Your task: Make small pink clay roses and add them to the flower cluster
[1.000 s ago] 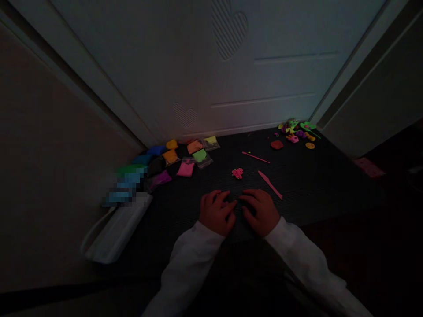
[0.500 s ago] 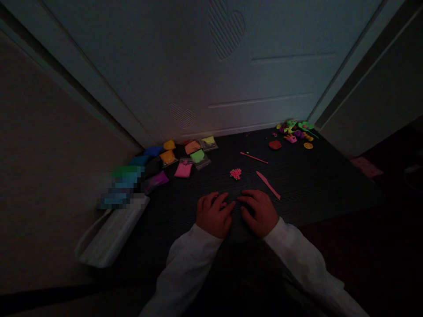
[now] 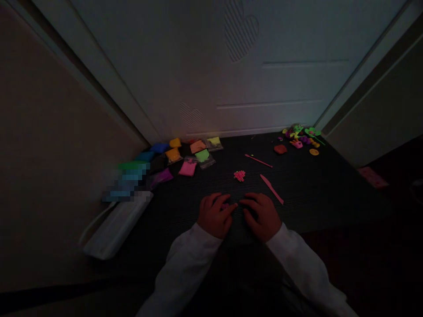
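Observation:
My left hand rests low on the dark table with its fingers curled. A small purple-pink lump of clay shows between its fingers, partly hidden by them. Just to the right, my right hand is bent over the tabletop, its thumb apart from the fingers and nothing visible in them. The two sets of fingertips almost meet. Beyond them lies a cluster of small pink clay pieces. A pink plastic clay knife lies past my right hand, and a thin pink modelling stick is farther back.
Bags of coloured clay, among them a pink one and a green one, sit at the back left. A white box-like object is on the left. A red lump and small colourful clay figures stand back right, by the panelled door.
The view has shifted a little, so the table things appear slightly farther right, and it looks darker. My hands stay nearly in place; more of the purple-pink lump shows at my left fingers.

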Available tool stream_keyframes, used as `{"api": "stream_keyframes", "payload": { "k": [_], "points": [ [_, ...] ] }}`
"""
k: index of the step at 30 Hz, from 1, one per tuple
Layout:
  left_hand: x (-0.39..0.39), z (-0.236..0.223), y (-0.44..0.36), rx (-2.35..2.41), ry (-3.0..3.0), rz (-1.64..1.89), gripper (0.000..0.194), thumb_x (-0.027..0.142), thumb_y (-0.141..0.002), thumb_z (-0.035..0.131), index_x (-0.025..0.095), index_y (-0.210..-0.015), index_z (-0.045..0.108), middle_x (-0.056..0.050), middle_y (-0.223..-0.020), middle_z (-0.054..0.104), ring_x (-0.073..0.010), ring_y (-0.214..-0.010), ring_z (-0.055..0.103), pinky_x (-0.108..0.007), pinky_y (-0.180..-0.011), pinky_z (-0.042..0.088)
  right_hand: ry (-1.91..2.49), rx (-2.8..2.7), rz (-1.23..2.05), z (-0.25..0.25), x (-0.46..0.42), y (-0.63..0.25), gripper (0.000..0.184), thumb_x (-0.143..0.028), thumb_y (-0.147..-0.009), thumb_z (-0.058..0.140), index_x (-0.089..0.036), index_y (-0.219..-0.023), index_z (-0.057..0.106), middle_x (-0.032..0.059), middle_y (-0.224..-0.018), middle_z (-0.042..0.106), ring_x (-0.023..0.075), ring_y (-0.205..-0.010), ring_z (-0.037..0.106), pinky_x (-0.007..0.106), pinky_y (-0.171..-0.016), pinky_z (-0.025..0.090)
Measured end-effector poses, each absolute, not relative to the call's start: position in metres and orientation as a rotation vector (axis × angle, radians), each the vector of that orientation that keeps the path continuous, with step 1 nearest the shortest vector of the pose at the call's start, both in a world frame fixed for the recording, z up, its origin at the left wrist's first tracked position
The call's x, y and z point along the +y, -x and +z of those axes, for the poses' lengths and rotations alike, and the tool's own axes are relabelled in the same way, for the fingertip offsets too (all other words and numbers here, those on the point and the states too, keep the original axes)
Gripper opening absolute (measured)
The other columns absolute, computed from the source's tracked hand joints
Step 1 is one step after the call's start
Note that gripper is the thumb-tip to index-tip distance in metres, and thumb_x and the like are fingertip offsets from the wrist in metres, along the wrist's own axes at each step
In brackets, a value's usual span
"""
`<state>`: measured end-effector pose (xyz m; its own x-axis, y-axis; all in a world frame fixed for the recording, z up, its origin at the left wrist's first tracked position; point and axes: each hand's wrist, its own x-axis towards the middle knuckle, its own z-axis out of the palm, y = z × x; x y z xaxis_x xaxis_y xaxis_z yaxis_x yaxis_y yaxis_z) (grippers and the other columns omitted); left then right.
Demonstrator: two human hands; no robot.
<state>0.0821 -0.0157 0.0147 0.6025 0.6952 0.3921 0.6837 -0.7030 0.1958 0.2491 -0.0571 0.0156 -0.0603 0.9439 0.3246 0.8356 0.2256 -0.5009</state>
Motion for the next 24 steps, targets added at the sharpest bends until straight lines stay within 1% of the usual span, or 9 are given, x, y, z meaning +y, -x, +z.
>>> {"api": "stream_keyframes", "payload": {
  "k": [9, 16, 24],
  "points": [
    [-0.0171, 0.0129, -0.0834, 1.226, -2.804, 0.723, 0.032, 0.02, -0.067, 0.048, 0.031, -0.096, 0.055, -0.002, -0.106, 0.052, -0.0242, -0.1, 0.037, -0.044, -0.08, 0.03, 1.642, -1.912, 0.217, 0.0144, -0.0571, -0.2482, 0.025, -0.02, -0.07, 0.046, -0.021, -0.093, 0.055, 0.0053, -0.101, 0.05, 0.0181, -0.097, 0.043, 0.039, -0.089, 0.029],
    [-0.0181, 0.0139, -0.0838, 1.228, -2.795, 0.715, 0.032, 0.02, -0.066, 0.048, 0.031, -0.096, 0.055, -0.002, -0.107, 0.051, -0.0248, -0.1, 0.037, -0.044, -0.08, 0.03, 1.622, -1.931, 0.163, 0.0135, -0.0567, -0.249, 0.026, -0.02, -0.07, 0.045, -0.022, -0.094, 0.055, 0.0057, -0.101, 0.051, 0.0189, -0.096, 0.044, 0.041, -0.087, 0.03],
    [-0.0175, 0.0132, -0.0832, 1.21, -2.761, 0.735, 0.032, 0.02, -0.066, 0.048, 0.029, -0.096, 0.055, -0.002, -0.106, 0.051, -0.0245, -0.099, 0.037, -0.043, -0.08, 0.031, 1.64, -2.076, 0.111, 0.0141, -0.0582, -0.2454, 0.03, -0.019, -0.07, 0.045, -0.023, -0.098, 0.053, 0.0072, -0.107, 0.046, 0.0211, -0.1, 0.04, 0.043, -0.088, 0.027]
  ]
}}
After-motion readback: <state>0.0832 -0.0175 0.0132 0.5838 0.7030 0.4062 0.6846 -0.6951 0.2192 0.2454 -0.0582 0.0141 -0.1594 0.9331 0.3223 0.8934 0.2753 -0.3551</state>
